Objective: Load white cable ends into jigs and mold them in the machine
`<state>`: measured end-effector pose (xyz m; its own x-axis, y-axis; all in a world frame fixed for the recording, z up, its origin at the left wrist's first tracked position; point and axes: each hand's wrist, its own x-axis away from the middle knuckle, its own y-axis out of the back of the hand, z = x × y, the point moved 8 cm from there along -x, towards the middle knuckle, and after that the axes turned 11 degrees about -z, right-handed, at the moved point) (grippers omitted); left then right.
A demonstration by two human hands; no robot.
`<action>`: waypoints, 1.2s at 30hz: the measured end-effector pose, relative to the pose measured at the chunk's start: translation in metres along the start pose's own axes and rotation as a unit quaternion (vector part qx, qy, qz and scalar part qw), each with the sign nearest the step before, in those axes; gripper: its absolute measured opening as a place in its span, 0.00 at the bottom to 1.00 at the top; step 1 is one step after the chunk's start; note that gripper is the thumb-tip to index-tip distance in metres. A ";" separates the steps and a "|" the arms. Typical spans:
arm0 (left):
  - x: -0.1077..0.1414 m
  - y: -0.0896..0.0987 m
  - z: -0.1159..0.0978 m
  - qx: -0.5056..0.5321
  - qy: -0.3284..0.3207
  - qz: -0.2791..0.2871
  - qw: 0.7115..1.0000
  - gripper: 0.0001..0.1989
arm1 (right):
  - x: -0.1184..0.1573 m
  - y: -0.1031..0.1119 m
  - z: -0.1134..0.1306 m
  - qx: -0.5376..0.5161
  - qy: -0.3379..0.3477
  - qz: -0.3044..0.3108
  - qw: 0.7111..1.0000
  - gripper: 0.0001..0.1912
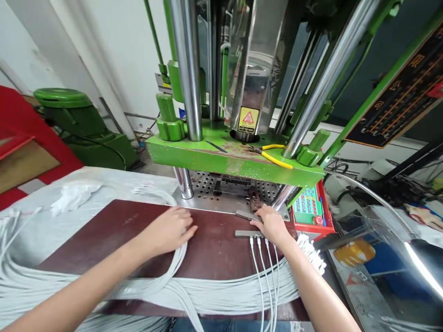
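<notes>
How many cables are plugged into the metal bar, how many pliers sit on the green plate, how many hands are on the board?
White cables in the metal bar: 4
Yellow-handled pliers: 1
Hands on board: 2, left hand, right hand
Total: 7

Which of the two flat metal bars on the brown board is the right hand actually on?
The upper metal bar, angled by the machine's edge: the right hand rests on it. The lower metal bar lies level, with white cables running from it.
</notes>
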<state>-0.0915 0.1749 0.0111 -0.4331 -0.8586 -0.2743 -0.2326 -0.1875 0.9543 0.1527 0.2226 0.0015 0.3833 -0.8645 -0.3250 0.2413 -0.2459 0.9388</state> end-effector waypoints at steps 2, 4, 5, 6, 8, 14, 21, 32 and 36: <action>0.011 -0.007 0.046 -0.039 0.102 0.034 0.993 0.19 | 0.000 0.000 -0.001 -0.012 -0.009 -0.003 1.000 0.12; 0.017 -0.011 0.070 -0.037 0.154 0.048 0.986 0.19 | -0.001 0.004 -0.001 -0.022 -0.015 -0.006 1.000 0.12; 0.016 -0.011 0.072 -0.024 0.158 0.039 0.986 0.19 | -0.001 0.008 -0.002 -0.027 -0.016 -0.008 0.999 0.13; 0.014 -0.010 0.069 -0.006 0.150 0.020 0.988 0.18 | 0.000 0.012 -0.002 -0.032 -0.018 -0.011 0.999 0.13; 0.004 -0.008 0.053 0.023 0.119 -0.015 0.993 0.17 | 0.003 0.024 -0.003 -0.041 -0.018 -0.015 0.999 0.13; -0.031 -0.011 -0.011 0.036 0.029 -0.022 0.999 0.12 | 0.030 0.040 0.001 -0.068 0.018 0.045 0.996 0.07; -0.015 -0.013 -0.119 0.253 0.087 0.029 0.963 0.17 | 0.044 0.029 0.009 -0.057 0.013 0.067 0.996 0.06; 0.011 -0.077 -0.203 0.707 0.352 0.107 0.603 0.27 | 0.032 0.070 -0.006 -0.176 -0.023 0.034 0.984 0.03; 0.013 -0.083 -0.246 0.765 0.312 0.196 0.529 0.28 | 0.024 0.082 -0.010 -0.206 -0.035 0.024 0.978 0.02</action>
<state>0.1367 0.0618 -0.0423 -0.4484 -0.7681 0.4570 -0.8702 0.2583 -0.4195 0.1903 0.1856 0.0696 0.3440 -0.9025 -0.2591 0.5693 -0.0189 0.8219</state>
